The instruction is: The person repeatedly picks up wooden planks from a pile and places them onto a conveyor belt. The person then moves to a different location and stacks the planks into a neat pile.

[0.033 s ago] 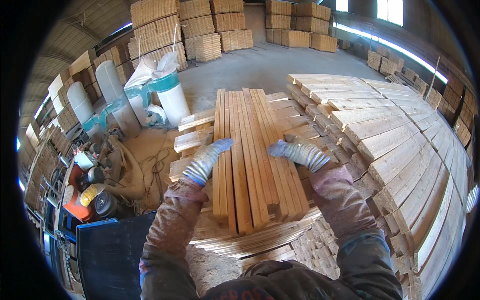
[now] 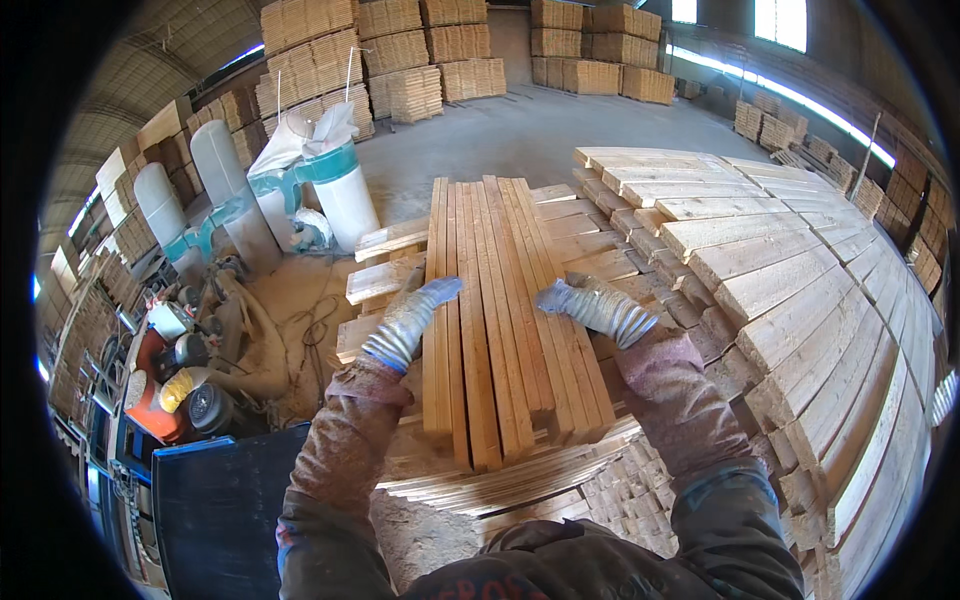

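A bundle of long, narrow wooden planks [image 2: 497, 330] lies lengthwise in front of me, their near ends uneven. My left hand [image 2: 408, 322], in a striped grey-white glove, clasps the bundle's left side, thumb side on the top faces. On the opposite side my right hand [image 2: 598, 307], gloved alike, grips the bundle's right edge. The fingers below the edges are hidden on both hands. Beneath the bundle are more boards [image 2: 385, 287], laid crosswise, with ends sticking out left and right. Near my body, layers of thin boards [image 2: 540, 480] show under the bundle's near ends.
At my right stands a large stack of thick boards [image 2: 770, 260]. To the left are a dust collector [image 2: 340, 190] with white bags, a machine with motors [image 2: 210, 405] and a dark panel [image 2: 225, 510]. Tall lumber stacks [image 2: 310, 50] stand far back, beyond the grey floor [image 2: 450, 150].
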Action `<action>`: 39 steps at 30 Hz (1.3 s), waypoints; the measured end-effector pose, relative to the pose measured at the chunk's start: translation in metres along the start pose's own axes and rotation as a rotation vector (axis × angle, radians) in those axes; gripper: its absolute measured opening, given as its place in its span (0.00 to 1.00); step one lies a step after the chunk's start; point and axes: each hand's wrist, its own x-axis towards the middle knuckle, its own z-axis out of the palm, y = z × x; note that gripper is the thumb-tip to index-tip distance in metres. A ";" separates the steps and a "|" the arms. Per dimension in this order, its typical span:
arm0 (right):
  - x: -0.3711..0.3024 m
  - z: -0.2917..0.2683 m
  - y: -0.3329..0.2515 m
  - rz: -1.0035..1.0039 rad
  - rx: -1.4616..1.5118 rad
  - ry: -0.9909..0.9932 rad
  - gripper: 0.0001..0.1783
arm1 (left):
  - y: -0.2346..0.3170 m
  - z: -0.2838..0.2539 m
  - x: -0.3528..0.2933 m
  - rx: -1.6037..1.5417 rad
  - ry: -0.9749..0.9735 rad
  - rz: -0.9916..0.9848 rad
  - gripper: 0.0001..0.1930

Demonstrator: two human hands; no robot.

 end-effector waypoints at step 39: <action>-0.030 0.371 -0.291 -1.046 -0.307 -0.690 0.26 | -0.123 -0.152 -0.400 -0.503 1.112 0.706 0.63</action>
